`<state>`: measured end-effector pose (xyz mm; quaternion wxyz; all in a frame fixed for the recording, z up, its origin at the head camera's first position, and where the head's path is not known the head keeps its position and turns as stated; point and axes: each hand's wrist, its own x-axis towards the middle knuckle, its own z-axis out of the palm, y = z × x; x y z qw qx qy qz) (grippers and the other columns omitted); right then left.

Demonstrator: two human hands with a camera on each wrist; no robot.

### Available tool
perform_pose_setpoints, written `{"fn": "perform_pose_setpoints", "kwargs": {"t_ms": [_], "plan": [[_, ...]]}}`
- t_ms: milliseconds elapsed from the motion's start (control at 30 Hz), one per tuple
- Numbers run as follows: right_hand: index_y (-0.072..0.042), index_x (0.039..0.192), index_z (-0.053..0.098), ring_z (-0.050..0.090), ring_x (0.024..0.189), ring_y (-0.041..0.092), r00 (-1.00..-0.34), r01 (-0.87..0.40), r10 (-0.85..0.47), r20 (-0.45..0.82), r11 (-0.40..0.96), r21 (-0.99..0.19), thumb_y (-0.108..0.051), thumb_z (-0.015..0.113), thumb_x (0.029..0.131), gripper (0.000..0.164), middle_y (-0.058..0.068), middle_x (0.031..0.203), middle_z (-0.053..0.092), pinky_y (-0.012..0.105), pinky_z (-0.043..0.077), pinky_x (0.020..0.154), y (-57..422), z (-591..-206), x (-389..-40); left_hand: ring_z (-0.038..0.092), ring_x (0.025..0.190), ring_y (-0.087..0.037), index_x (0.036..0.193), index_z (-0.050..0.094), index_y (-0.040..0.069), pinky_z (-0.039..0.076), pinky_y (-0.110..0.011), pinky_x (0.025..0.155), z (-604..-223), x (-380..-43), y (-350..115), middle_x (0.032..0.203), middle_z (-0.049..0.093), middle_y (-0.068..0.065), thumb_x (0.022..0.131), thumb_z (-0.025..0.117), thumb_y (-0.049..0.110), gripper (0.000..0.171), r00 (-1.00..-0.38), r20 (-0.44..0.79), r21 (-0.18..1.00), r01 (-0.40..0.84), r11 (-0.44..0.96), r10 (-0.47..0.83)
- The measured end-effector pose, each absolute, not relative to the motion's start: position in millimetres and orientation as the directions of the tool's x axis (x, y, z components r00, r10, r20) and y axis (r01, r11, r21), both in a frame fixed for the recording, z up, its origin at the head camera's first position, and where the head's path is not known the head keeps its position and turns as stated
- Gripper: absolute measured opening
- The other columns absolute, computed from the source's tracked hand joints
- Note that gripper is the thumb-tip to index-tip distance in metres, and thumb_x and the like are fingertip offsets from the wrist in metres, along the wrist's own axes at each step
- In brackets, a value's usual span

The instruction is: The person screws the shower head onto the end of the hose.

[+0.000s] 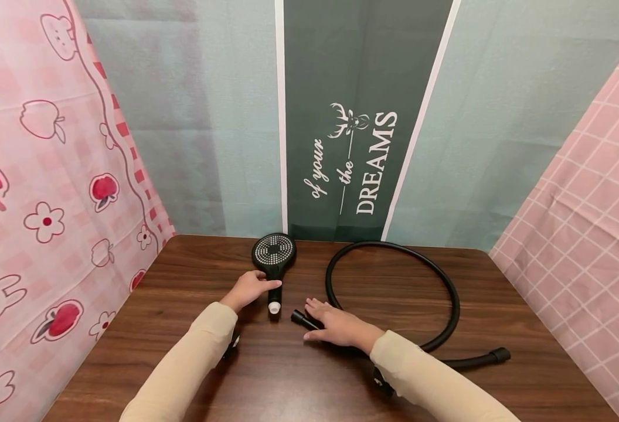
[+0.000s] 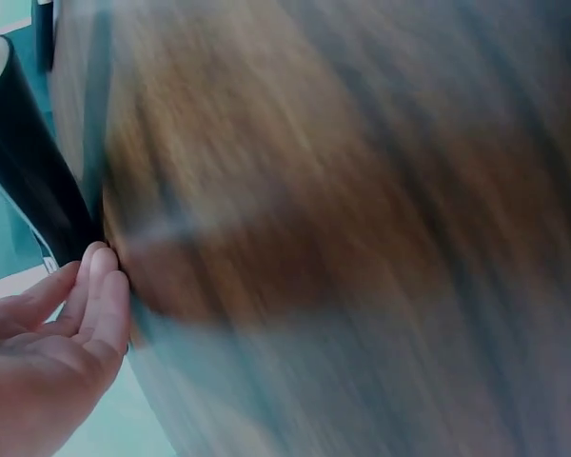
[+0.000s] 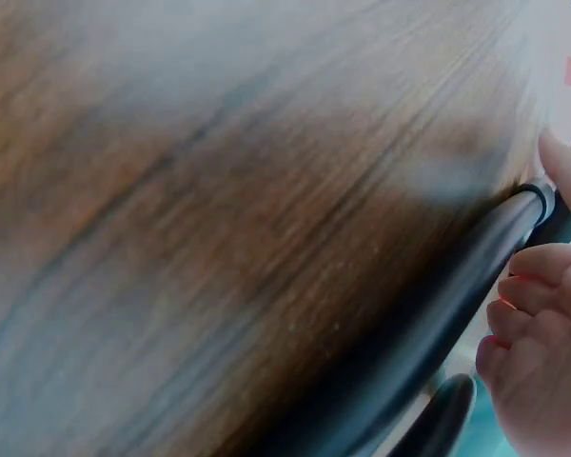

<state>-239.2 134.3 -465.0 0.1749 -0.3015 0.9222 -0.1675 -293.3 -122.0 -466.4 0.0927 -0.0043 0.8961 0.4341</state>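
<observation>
A black shower head (image 1: 274,253) with a pale-dotted round face lies on the wooden table, its white threaded end towards me. At its handle (image 2: 29,157) is my left hand (image 1: 248,289), coming from the left with the thumb across the top and the fingers loosely bent beside it. In the left wrist view the fingertips meet the handle's edge. My right hand (image 1: 341,326) is spread over one end of a black shower hose (image 1: 453,293), fingers fairly straight. The hose's near connector (image 1: 304,319) shows beside the thumb. Part of the hose is hidden under that hand.
The hose curves in a wide loop on the right of the table (image 1: 183,305), its other connector (image 1: 499,354) near the right edge. Hanging cloths, pink at both sides and grey-green (image 1: 209,129) at the back, border the table.
</observation>
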Motion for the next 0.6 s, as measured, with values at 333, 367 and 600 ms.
{"fn": "perform_pose_setpoints", "kwargs": {"t_ms": [333, 367, 600], "plan": [[-0.004, 0.151, 0.038, 0.026, 0.152, 0.026, -0.748, -0.511, -0.617, -0.245, 0.771, -0.380, -0.044, 0.062, 0.096, 0.073, 0.011, 0.163, 0.030, 0.046, 0.025, 0.122, 124.8, -466.8, -234.6, 0.059, 0.121, -0.039, 0.133, 0.052, -0.014, 0.048, -0.049, 0.101, -467.8, -293.8, -111.0, 0.133, 0.058, -0.030, 0.086, 0.073, 0.041, 0.075, -0.988, -0.151, 0.796, -0.116, 0.594, 0.010], [-0.004, 0.151, 0.038, 0.027, 0.152, 0.026, -0.747, -0.515, -0.618, -0.244, 0.770, -0.376, -0.044, 0.062, 0.096, 0.072, 0.011, 0.163, 0.030, 0.046, 0.025, 0.122, 124.7, -467.0, -234.6, 0.059, 0.121, -0.039, 0.133, 0.051, -0.014, 0.048, -0.049, 0.101, -467.6, -293.9, -109.9, 0.132, 0.058, -0.030, 0.085, 0.074, 0.041, 0.076, -0.989, -0.149, 0.796, -0.116, 0.594, 0.008], [-0.003, 0.150, 0.040, 0.029, 0.152, 0.026, -0.752, -0.532, -0.619, -0.225, 0.772, -0.347, -0.038, 0.060, 0.099, 0.065, 0.012, 0.162, 0.032, 0.044, 0.027, 0.121, 124.3, -467.6, -234.9, 0.062, 0.111, -0.035, 0.130, 0.053, -0.015, 0.050, -0.047, 0.096, -464.5, -293.0, -104.9, 0.128, 0.061, -0.030, 0.083, 0.077, 0.037, 0.074, -0.988, -0.153, 0.803, -0.133, 0.582, -0.014]]}}
